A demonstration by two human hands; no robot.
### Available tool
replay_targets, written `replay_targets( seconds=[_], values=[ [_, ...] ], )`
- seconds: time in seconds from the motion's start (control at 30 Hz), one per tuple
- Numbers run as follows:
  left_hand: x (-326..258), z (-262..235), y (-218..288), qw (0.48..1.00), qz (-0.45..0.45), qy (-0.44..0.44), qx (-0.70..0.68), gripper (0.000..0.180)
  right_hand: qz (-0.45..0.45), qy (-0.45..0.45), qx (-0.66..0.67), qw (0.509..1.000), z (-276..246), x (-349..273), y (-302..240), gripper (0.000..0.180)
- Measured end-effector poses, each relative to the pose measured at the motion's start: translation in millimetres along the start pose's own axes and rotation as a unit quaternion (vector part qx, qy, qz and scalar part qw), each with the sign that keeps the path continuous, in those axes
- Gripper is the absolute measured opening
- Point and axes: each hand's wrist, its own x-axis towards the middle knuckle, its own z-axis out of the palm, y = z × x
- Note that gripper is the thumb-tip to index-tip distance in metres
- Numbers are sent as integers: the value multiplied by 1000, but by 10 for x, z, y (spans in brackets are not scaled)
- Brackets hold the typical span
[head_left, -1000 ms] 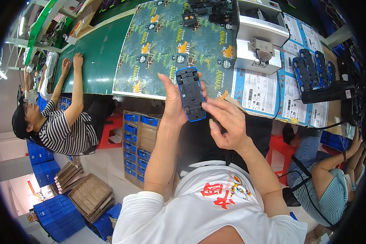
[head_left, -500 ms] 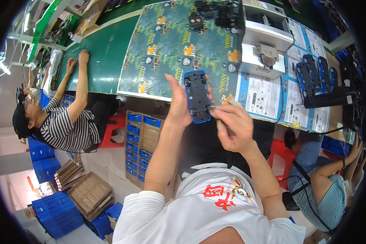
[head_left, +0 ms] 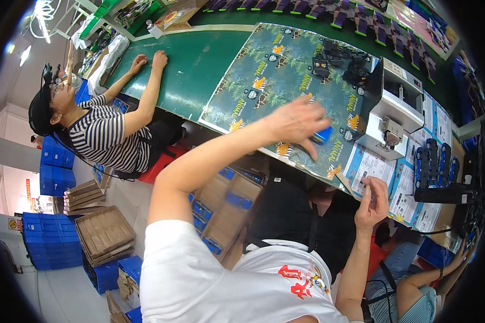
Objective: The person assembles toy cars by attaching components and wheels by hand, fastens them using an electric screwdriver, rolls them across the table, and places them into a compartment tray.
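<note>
My left hand (head_left: 299, 123) reaches over the patterned board, palm down, thumb spread away from the fingers. A blue toy car (head_left: 323, 134) lies beside and partly under its fingers, mostly hidden; the hand does not look closed round it. Off the near edge of the table, my right hand (head_left: 373, 203) is raised with thumb and forefinger brought together. Whatever sits in that pinch is too small to make out. Right of the car stands a grey-white bench machine (head_left: 392, 116) with a metal fixture.
Black parts (head_left: 355, 70) are heaped at the far side of the board. Several blue-and-black toy car bodies (head_left: 434, 161) stand at the right, near a black device (head_left: 442, 195). A co-worker in stripes (head_left: 99, 129) sits left; another person (head_left: 409, 301) sits right. Purple parts (head_left: 339, 19) line the back.
My left hand has gone from holding the car underside-up before me to reaching across the board at the car. My right hand has drawn away right. The view has turned.
</note>
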Motion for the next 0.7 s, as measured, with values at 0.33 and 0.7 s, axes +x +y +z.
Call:
replay_targets(
  seconds=[0.33,0.7],
  values=[
    [-2234,-406,-432,871,-460,115,126,94,-16,-29,-11,999,42,76,-35,24],
    [-2152,129,816,826,-507,246,2,57,-157,263,-172,936,-1015,105,-119,52]
  ],
)
